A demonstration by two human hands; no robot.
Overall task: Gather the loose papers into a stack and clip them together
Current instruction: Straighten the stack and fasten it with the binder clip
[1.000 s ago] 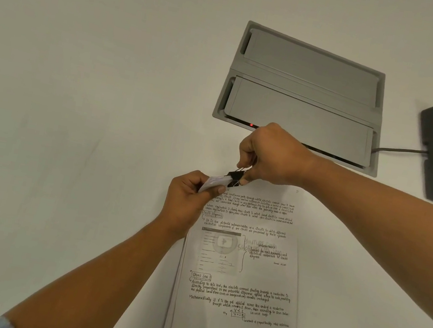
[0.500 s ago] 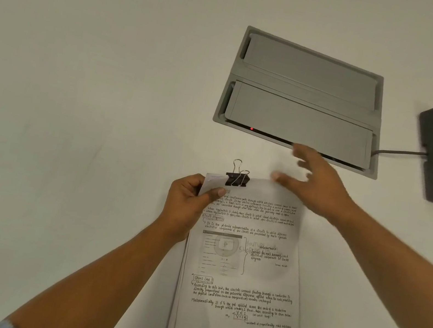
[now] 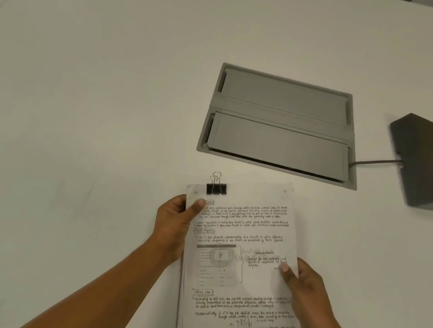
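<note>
Beyond the papers, a grey recessed hatch [image 3: 280, 123] with two flat lids is set into the white table [image 3: 74, 110], just past the stack's far edge. To its right a dark wedge-shaped block [image 3: 430, 161] sits on the surface, and a thin cable [image 3: 374, 162] runs from it to the hatch's right side. Neither touches the papers.

The paper stack [image 3: 232, 282] lies lengthwise in front of the person, tilted slightly, its top sheet covered in handwritten lines with a printed diagram near the middle. A black binder clip [image 3: 216, 188] bites the top edge near the left corner, with its wire handles standing up. The sheets look roughly squared, with several layers showing along the left and lower edges.

The left hand [image 3: 173, 222] grips the left edge below the clip, thumb curled on top of the page. The right hand [image 3: 303, 286] grips the right edge about midway down, thumb pressed on the sheet. Whether the stack's near end rests on the table cannot be told.

Bare tabletop spreads wide to the left and beyond the hatch; the stack's near end reaches the bottom of the view
</note>
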